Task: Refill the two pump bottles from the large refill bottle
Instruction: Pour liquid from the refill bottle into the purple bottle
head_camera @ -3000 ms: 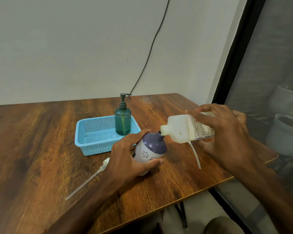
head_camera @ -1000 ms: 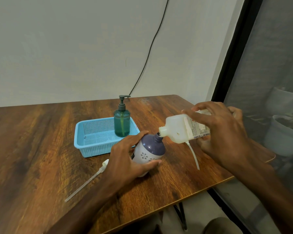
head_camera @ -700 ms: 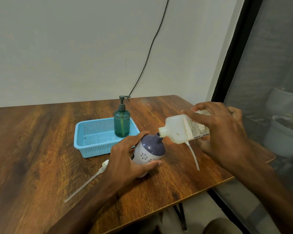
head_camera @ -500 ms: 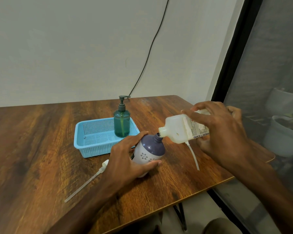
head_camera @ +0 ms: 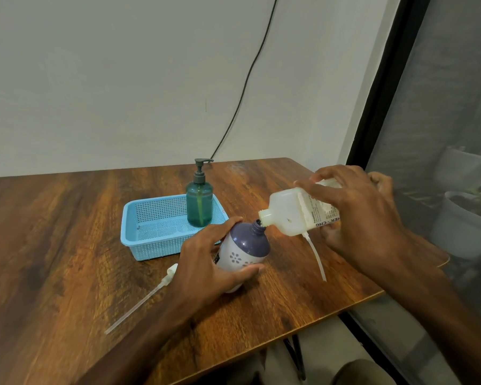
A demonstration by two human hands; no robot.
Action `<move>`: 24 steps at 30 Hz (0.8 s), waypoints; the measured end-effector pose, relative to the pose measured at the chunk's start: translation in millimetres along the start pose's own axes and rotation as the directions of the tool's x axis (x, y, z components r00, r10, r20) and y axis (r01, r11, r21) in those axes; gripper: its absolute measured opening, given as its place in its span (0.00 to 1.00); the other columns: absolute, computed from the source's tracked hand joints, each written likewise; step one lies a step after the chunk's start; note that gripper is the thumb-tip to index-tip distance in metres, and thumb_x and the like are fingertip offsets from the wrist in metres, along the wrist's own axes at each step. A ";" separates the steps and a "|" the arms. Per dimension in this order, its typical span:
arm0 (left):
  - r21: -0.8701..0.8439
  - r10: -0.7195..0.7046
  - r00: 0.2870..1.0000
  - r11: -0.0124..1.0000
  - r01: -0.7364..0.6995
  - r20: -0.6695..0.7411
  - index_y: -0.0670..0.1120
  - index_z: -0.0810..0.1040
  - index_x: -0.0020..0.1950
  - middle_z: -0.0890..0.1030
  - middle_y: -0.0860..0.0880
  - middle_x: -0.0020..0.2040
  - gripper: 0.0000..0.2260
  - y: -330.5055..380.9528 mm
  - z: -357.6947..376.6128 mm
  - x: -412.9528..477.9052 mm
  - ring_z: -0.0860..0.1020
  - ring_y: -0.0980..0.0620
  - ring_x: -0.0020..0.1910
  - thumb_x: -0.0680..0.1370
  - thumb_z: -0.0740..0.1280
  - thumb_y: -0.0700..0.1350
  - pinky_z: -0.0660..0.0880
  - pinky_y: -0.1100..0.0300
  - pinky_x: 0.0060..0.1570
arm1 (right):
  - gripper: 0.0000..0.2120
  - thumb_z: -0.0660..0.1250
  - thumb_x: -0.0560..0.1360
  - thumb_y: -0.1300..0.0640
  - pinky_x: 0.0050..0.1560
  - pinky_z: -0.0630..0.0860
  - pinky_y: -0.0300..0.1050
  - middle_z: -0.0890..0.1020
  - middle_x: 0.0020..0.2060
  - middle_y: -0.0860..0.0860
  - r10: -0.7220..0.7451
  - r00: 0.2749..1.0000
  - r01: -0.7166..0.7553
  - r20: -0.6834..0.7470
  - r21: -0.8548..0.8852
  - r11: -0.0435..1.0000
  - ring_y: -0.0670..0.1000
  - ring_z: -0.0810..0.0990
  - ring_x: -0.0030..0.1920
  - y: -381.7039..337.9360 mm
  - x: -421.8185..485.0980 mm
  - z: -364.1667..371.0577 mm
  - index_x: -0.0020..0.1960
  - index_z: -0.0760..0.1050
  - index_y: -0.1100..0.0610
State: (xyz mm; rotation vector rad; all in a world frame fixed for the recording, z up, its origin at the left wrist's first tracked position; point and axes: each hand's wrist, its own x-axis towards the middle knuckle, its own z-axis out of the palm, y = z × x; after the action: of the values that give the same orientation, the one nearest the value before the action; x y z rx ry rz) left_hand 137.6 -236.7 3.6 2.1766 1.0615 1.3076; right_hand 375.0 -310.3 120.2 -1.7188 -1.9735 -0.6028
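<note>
My left hand (head_camera: 206, 270) grips a purple and white bottle (head_camera: 245, 250) with its pump off, tilted with the open neck toward the right. My right hand (head_camera: 356, 218) holds the translucent white refill bottle (head_camera: 292, 215) tipped on its side, its mouth touching the purple bottle's neck. A green pump bottle (head_camera: 199, 202) stands upright in the right end of a blue basket (head_camera: 153, 240). One white pump with a long tube (head_camera: 147, 294) lies on the table left of my left hand. Another white tube (head_camera: 315, 255) lies under the refill bottle.
The wooden table (head_camera: 53, 245) ends at its right edge just past my right hand. A black cable (head_camera: 242, 87) runs down the wall behind. White plant pots (head_camera: 456, 226) sit beyond a dark screen on the right.
Almost nothing has moved. The refill bottle stays tipped against the purple bottle's neck, and both hands keep the same grip.
</note>
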 end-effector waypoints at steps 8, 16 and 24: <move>-0.007 0.002 1.000 1.000 -0.002 -0.003 0.54 0.75 0.73 0.80 0.60 0.64 0.41 0.6 -0.1 -0.5 0.76 0.66 0.62 0.63 0.78 0.69 0.80 0.61 0.59 | 0.41 0.87 0.50 0.62 0.59 0.66 0.69 0.81 0.59 0.57 -0.010 1.000 0.010 -0.011 0.004 1.000 0.64 0.77 0.62 -1.3 1.0 -0.2 0.63 0.81 0.49; -0.019 0.017 1.000 1.000 -0.017 -0.005 0.55 0.76 0.71 0.79 0.64 0.61 0.40 3.3 -1.7 -0.9 0.75 0.69 0.62 0.63 0.78 0.69 0.76 0.72 0.55 | 0.42 0.86 0.51 0.62 0.59 0.65 0.67 0.81 0.59 0.58 -0.021 1.000 0.021 -0.008 0.009 1.000 0.64 0.77 0.62 -3.8 3.3 -2.7 0.63 0.81 0.48; -0.028 0.011 1.000 1.000 -0.011 -0.015 0.56 0.76 0.70 0.80 0.62 0.61 0.39 0.6 -0.1 -0.1 0.78 0.64 0.61 0.62 0.77 0.71 0.81 0.61 0.55 | 0.42 0.88 0.47 0.60 0.57 0.66 0.69 0.82 0.56 0.59 -0.044 0.998 0.043 -0.034 -0.023 0.999 0.65 0.78 0.59 -7.1 6.1 -3.3 0.60 0.82 0.50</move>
State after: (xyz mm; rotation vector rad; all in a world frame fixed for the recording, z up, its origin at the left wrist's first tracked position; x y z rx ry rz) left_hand 137.7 -237.2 4.1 2.1582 1.0319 1.3372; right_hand 367.4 -308.4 126.3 -1.6709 -1.9924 -0.6673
